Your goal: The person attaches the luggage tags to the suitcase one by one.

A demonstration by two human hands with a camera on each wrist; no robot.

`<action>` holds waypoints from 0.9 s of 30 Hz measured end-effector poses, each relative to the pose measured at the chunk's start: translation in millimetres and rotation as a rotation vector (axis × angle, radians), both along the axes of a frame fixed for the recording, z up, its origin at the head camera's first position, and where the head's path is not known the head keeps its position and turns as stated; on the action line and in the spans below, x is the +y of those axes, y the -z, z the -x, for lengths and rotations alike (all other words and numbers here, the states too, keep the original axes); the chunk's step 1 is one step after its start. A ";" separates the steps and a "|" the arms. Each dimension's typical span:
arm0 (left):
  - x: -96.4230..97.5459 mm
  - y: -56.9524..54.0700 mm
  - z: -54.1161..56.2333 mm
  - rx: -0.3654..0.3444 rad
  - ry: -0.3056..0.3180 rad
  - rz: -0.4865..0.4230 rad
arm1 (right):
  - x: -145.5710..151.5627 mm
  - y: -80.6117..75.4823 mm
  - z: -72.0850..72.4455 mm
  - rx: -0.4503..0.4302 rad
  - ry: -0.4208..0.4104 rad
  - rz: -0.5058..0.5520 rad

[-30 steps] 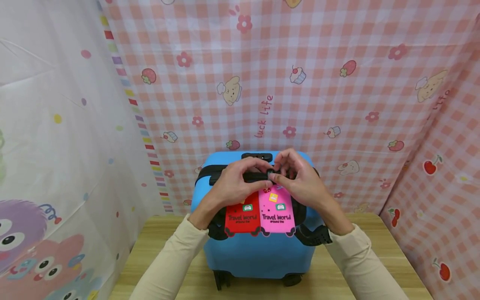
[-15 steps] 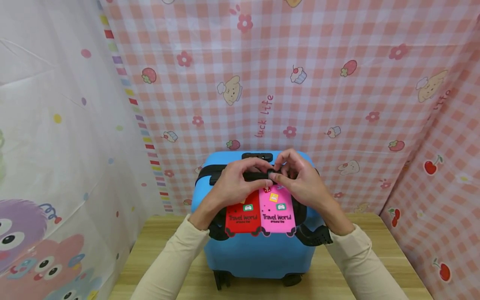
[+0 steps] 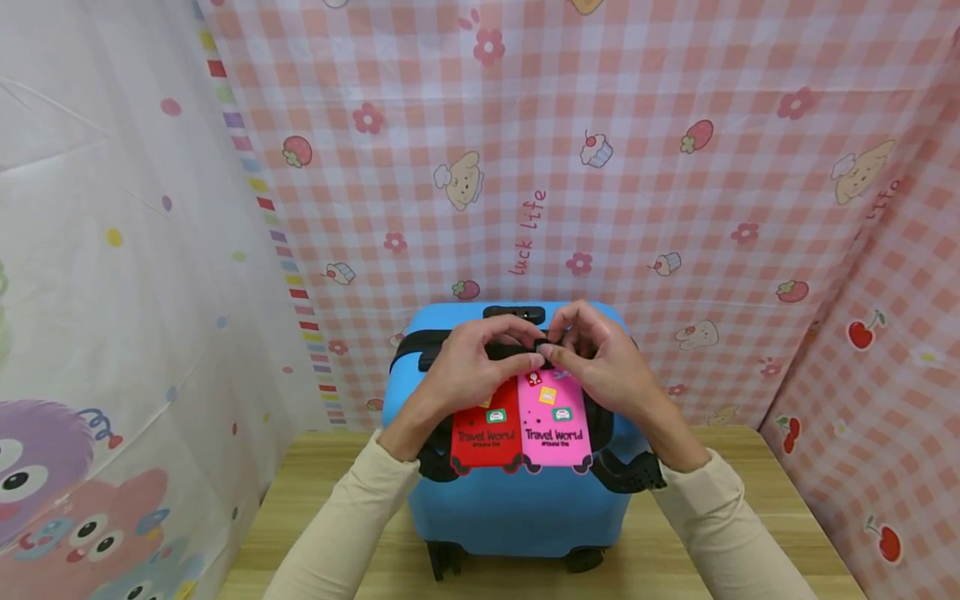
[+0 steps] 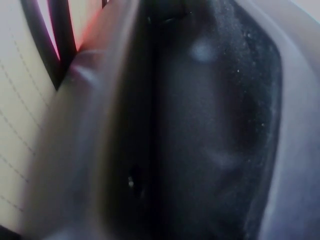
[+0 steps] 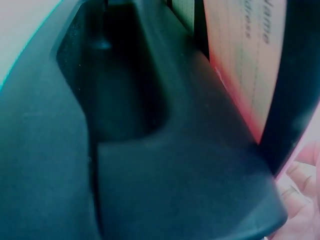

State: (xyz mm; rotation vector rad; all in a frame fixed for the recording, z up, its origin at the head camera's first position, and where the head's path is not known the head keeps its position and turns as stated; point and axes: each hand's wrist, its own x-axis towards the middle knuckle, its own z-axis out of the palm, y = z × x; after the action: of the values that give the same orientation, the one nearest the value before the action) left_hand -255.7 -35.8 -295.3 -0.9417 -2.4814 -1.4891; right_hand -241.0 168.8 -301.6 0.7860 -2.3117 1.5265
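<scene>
Against the front of a small blue suitcase [image 3: 517, 517] hang a red luggage tag [image 3: 486, 446] and a pink luggage tag [image 3: 558, 425], side by side, both printed "Travel World". My left hand [image 3: 468, 367] and right hand [image 3: 611, 371] meet above them, thumbs and fingers pinching a short black strap [image 3: 542, 348] at the tags' top. In the right wrist view, a tag's card [image 5: 245, 55] with "Name" and "Address" lines stands next to the black handle [image 5: 190, 190], and fingers [image 5: 299, 197] show at the lower right. The left wrist view is filled by the dark handle recess [image 4: 210, 120].
A black band [image 3: 423, 340] runs across the suitcase below its combination lock [image 3: 513, 314]. Black wheels [image 3: 585, 558] stand on the wood-grain table [image 3: 300, 500]. A pink checked cloth [image 3: 637, 200] hangs behind, a white patterned one [image 3: 90, 250] at left.
My hands keep their grip in nearly the same place. The fingertips shift very slightly at the black strap; suitcase and tags stay put.
</scene>
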 end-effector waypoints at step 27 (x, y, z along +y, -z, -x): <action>-0.9 0.4 1.8 0.015 0.022 0.030 | 0.6 -0.3 -1.8 -0.067 -0.015 0.031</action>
State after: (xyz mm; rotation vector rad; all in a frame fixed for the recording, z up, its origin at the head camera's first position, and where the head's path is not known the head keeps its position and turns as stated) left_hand -257.4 -36.8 -295.7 -0.9847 -2.4980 -1.4495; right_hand -239.1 169.4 -301.3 0.7569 -2.3283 1.6154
